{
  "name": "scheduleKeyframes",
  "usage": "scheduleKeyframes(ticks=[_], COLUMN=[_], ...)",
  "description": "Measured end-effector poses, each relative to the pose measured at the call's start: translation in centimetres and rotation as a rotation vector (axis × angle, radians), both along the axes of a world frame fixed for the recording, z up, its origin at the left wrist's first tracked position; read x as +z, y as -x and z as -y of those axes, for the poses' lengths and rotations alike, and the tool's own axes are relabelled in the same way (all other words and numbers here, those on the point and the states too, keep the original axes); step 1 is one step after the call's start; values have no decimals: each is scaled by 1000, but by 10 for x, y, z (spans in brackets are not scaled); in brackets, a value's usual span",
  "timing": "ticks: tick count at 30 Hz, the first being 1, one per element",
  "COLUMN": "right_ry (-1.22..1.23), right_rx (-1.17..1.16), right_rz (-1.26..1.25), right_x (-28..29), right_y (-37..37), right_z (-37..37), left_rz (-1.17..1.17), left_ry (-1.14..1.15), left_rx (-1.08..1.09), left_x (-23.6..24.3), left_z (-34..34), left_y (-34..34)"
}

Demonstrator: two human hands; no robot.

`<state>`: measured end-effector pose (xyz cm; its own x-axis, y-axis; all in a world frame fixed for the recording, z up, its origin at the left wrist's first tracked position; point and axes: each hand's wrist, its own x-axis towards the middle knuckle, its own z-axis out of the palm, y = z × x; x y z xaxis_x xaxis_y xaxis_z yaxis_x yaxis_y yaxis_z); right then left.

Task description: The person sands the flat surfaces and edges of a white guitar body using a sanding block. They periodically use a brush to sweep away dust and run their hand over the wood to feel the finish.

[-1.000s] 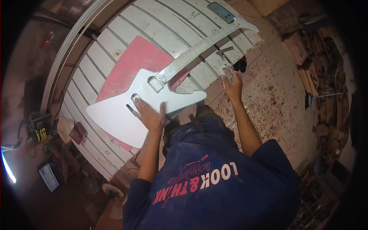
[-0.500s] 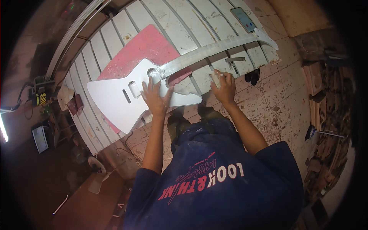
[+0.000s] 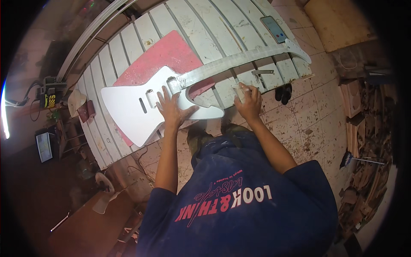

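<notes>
A white angular guitar body (image 3: 124, 100) with a long neck (image 3: 231, 58) lies over a pink pad (image 3: 153, 52) on a white slatted table (image 3: 102, 141). My left hand (image 3: 173, 107) rests on the body with fingers spread, beside the pickup cutouts. My right hand (image 3: 250, 103) is closed on a small pale block (image 3: 238, 91) at the table's near edge, right of the body. A metal tool (image 3: 262, 72) lies just beyond it, under the neck. A phone (image 3: 274, 28) lies near the headstock.
Dark shoes (image 3: 283, 93) stand on the speckled tiled floor. Stacked wood pieces (image 3: 366, 162) line the right. At left are a machine with hoses (image 3: 52, 95), a small screen (image 3: 44, 146), a brown panel (image 3: 85, 218) and a cloth cap (image 3: 76, 103) on the table's edge.
My left hand has moved to the right along the body, fingers spread. My right hand has moved left, nearer the body, with the block. The whole view has also shifted.
</notes>
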<state>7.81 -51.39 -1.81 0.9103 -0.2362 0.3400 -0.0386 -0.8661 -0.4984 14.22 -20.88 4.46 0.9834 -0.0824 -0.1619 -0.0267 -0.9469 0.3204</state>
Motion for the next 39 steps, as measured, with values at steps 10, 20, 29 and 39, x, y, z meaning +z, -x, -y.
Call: scheduleKeyframes(ticks=[10, 20, 29, 39], right_ry=[46, 57, 68, -47], right_rx=[42, 78, 76, 105], right_rz=[42, 9, -16, -85], right_x=[-4, -3, -5, 0], right_y=[-2, -1, -2, -8], right_z=[5, 3, 0, 5], left_rz=[285, 184, 33, 235], left_ry=[-74, 55, -135, 85], left_rx=[90, -345, 721, -9], left_x=[-31, -23, -30, -31], left_z=[33, 27, -210, 8], left_y=[23, 69, 68, 64])
